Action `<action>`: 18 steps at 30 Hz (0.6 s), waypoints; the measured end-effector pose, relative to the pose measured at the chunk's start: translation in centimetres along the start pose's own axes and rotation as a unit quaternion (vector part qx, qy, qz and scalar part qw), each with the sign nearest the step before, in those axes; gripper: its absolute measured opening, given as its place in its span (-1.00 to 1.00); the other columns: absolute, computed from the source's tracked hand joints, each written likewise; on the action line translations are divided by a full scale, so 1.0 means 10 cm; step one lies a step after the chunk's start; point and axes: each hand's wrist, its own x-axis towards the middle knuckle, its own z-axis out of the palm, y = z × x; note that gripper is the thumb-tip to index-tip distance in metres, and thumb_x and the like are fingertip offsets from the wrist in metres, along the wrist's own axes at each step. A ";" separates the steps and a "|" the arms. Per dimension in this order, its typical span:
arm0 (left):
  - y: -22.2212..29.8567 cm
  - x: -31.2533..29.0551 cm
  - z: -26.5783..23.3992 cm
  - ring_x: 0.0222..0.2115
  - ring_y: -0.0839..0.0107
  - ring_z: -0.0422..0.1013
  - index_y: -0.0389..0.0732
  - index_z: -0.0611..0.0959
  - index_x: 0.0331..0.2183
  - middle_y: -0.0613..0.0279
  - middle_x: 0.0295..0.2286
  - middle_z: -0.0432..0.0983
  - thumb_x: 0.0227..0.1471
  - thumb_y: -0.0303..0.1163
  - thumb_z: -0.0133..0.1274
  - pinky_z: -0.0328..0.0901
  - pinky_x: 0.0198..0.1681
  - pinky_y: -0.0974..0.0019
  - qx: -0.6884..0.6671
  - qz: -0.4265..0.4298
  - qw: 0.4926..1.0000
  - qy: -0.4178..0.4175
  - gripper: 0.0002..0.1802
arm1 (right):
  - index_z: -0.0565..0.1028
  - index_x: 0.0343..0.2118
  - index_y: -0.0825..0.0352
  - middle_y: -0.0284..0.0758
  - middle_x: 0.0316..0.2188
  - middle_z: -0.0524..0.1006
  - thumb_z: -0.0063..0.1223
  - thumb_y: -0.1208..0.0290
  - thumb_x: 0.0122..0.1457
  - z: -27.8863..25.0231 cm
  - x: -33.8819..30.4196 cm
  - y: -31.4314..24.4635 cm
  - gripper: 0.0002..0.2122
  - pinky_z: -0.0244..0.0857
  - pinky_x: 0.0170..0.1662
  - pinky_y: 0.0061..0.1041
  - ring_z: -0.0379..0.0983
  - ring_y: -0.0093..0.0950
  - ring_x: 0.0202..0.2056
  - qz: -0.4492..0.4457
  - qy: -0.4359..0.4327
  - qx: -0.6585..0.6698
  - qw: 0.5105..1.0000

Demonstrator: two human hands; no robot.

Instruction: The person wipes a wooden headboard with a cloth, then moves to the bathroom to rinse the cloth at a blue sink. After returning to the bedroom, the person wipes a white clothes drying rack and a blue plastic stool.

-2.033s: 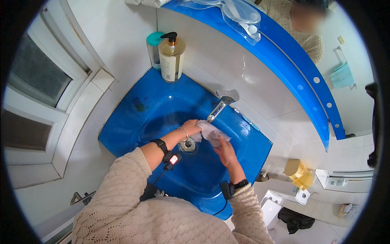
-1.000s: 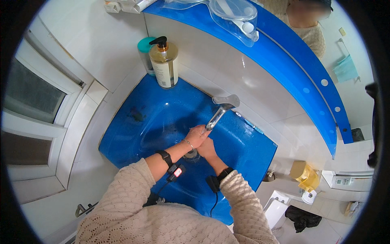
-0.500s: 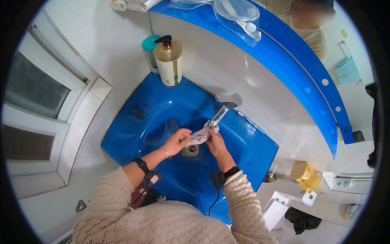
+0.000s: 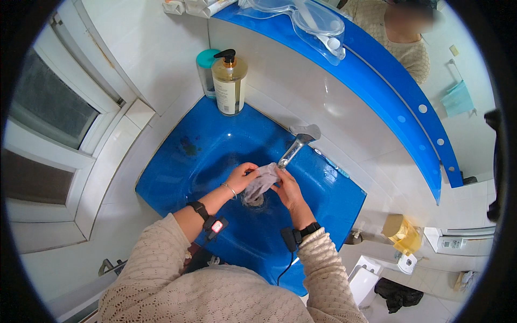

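Note:
A small wet, pale pinkish-grey cloth (image 4: 260, 184) hangs between my hands over the drain of the blue sink (image 4: 229, 242). My left hand (image 4: 240, 177) pinches its upper left edge. At its upper right corner, close under the spout of the chrome faucet (image 4: 292, 149), my right hand (image 4: 288, 188) grips it with thumb and fingers. The cloth's lower end droops over the drain and covers part of it. Whether water is running from the spout, I cannot tell.
A pump bottle (image 4: 229, 86) and a teal-lidded container (image 4: 207, 72) stand on the sink's back left corner. A toothbrush (image 4: 332, 163) lies right of the faucet. Above, a blue shelf (image 4: 377, 97) holds clear goggles (image 4: 318, 27). A yellow-lined bin (image 4: 401, 235) is at the right.
My left hand has moved up and taken hold of the cloth's left edge. The cloth, stretched sideways before, now spreads and hangs down over the drain.

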 end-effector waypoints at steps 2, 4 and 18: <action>0.00 -0.03 0.07 -0.10 0.31 0.33 -0.18 0.49 -0.09 0.13 -0.11 0.36 0.01 -0.20 0.14 0.26 -0.06 0.26 0.055 0.070 0.995 0.049 -0.56 | 0.38 -0.02 0.23 -0.37 -0.16 0.47 -0.07 0.20 0.24 -0.02 0.01 0.04 -0.68 0.33 -0.08 -0.45 0.42 -0.49 -0.15 -0.001 -0.019 0.020 1.000; 0.05 -0.09 0.16 0.01 0.21 0.25 -0.18 0.41 0.00 0.06 0.00 0.25 -0.02 -0.20 0.16 0.25 -0.01 0.19 0.053 0.108 0.992 0.041 -0.44 | 0.37 0.00 0.23 -0.38 -0.17 0.47 -0.07 0.21 0.24 0.00 0.00 0.08 -0.68 0.35 -0.10 -0.46 0.43 -0.50 -0.18 0.001 -0.019 0.030 0.999; 0.15 -0.03 -0.09 -0.26 0.36 0.44 -0.28 0.54 -0.16 0.14 -0.22 0.50 0.09 -0.19 0.02 0.32 -0.19 0.33 0.049 -0.039 0.998 0.004 -0.62 | 0.52 -0.16 0.35 -0.42 -0.33 0.52 0.03 0.24 0.19 -0.38 0.17 0.24 -0.71 0.24 -0.19 -0.61 0.35 -0.64 -0.26 -0.252 0.131 -0.483 0.828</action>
